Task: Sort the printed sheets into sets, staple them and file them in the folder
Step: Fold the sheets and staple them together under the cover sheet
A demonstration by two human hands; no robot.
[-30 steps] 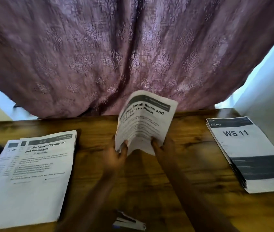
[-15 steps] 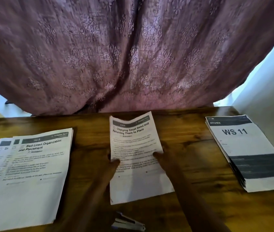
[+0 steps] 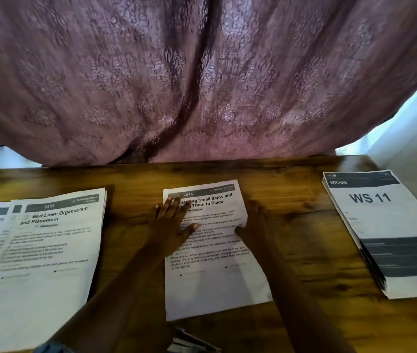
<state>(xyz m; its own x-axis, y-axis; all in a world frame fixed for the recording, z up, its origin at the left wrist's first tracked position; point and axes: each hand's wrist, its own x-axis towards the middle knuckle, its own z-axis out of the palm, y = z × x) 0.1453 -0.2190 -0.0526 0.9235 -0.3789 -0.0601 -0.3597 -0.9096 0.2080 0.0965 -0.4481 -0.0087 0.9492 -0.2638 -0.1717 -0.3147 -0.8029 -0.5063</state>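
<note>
With my left hand spread flat on the centre set on the worktop and my right hand spread at its right edge, I judge uneven pressure may skew the sheets before the stapler bites.

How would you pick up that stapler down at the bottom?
The stapler lies on the table at the near edge, below the middle sheets and only partly in view. Probably best to come from above with the left hand, which sits closest, and pinch its two long sides around the middle of the body, since it looks low and narrow.
</note>
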